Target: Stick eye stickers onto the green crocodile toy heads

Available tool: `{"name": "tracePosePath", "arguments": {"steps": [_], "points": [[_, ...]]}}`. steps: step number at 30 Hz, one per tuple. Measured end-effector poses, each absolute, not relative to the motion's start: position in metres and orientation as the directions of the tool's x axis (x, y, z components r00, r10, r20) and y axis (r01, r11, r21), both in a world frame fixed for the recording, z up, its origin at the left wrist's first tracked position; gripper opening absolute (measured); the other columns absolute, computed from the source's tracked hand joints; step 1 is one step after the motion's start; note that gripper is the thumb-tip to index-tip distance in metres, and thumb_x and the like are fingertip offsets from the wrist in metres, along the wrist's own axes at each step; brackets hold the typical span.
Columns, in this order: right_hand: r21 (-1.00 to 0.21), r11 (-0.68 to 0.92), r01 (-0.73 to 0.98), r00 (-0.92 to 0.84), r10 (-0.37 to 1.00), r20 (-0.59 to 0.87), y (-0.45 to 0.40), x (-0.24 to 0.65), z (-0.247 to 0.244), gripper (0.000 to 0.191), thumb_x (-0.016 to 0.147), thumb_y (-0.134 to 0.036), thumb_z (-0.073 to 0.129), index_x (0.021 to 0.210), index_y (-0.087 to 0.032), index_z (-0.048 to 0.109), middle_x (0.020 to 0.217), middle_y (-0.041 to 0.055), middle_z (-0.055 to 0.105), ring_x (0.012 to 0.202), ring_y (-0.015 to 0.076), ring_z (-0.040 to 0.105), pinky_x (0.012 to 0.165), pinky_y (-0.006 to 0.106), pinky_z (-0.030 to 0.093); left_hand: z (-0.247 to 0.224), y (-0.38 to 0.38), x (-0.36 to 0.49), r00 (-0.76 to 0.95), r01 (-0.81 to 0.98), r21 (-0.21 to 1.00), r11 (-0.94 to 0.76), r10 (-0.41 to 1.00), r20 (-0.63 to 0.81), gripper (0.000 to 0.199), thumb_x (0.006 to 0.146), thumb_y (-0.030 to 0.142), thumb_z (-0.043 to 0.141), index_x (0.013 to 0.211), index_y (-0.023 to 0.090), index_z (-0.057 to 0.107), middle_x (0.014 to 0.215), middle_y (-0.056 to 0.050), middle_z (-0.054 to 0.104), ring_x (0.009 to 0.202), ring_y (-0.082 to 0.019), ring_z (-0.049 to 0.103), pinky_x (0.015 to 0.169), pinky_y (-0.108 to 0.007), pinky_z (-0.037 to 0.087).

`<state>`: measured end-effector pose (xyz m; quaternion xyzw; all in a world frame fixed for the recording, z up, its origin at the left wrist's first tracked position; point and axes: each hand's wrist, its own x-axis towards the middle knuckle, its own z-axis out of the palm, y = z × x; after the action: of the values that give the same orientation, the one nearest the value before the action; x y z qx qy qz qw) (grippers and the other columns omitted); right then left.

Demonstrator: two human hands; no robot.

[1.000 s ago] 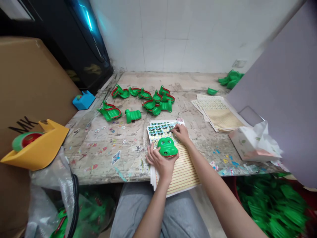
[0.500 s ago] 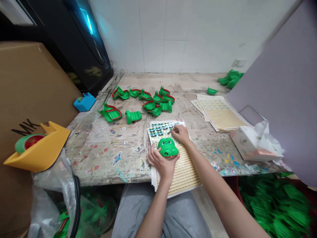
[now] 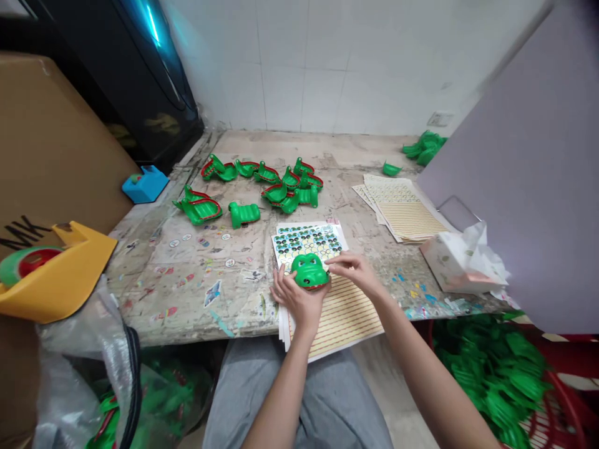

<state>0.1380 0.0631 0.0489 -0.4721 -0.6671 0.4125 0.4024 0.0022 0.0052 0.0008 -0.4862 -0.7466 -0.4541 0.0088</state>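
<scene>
My left hand (image 3: pixel 299 302) is wrapped round a green plastic crocodile head (image 3: pixel 309 269) with eye stickers on top and one dark nostril spot on its snout. The head sits over a stack of sticker sheets (image 3: pixel 349 318), printed with eye and dark round stickers above and striped rows below. Close to the right side of the snout, my right hand (image 3: pixel 354 273) pinches a small dark sticker (image 3: pixel 328 270) between thumb and forefinger. Several green crocodile pieces with red-edged jaws (image 3: pixel 281 194) lie farther back on the worktable (image 3: pixel 187 299).
Two tape dispensers, yellow (image 3: pixel 70 274) and blue (image 3: pixel 145 185), stand at left by a cardboard box (image 3: pixel 60 137). More sticker sheets (image 3: pixel 402 206) and a tissue box (image 3: pixel 461 262) lie right. A red basket (image 3: pixel 556 405) of green parts and a clear bag (image 3: pixel 84 355) flank my legs.
My right hand has moved from the upper part of the sticker sheet toward me, to the crocodile head's snout, with a small dark sticker at its fingertips. My left hand keeps its hold.
</scene>
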Motion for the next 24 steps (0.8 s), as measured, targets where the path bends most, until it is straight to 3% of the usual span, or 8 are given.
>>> {"name": "tracePosePath", "arguments": {"steps": [16,20,24], "points": [[-0.892,0.244,0.38,-0.058,0.969,0.24,0.029,0.121,0.045,0.023,0.073,-0.047,0.068,0.075,-0.024,0.074,0.065,0.0041,0.062,0.067,0.0189,0.051,0.064,0.032,0.037,0.0,0.005,0.003,-0.523,0.742,0.66,0.116,0.716,0.463,0.062,0.063,0.06,0.065,0.102,0.017,0.044,0.127,-0.02,0.05,0.131,-0.033,0.035,0.105,-0.054,0.023],[-0.725,0.247,0.643,-0.035,0.955,0.294,0.022,0.117,0.048,0.026,0.077,-0.049,0.063,0.081,-0.024,0.069,0.072,0.0043,0.063,0.071,0.0204,0.052,0.074,0.036,0.035,-0.002,0.006,0.002,-0.521,0.743,0.66,0.113,0.716,0.465,0.061,0.064,0.061,0.063,0.101,0.017,0.045,0.127,-0.02,0.05,0.131,-0.033,0.035,0.105,-0.053,0.024],[-0.582,0.099,0.807,0.205,0.877,0.435,0.014,0.112,0.044,0.058,0.065,-0.06,0.068,0.104,-0.019,0.053,0.09,0.0113,0.063,0.088,0.029,0.054,0.082,0.041,0.031,-0.004,0.007,0.001,-0.536,0.733,0.671,0.111,0.702,0.469,0.059,0.065,0.059,0.063,0.101,0.017,0.045,0.127,-0.019,0.051,0.132,-0.034,0.034,0.105,-0.053,0.025]]}}
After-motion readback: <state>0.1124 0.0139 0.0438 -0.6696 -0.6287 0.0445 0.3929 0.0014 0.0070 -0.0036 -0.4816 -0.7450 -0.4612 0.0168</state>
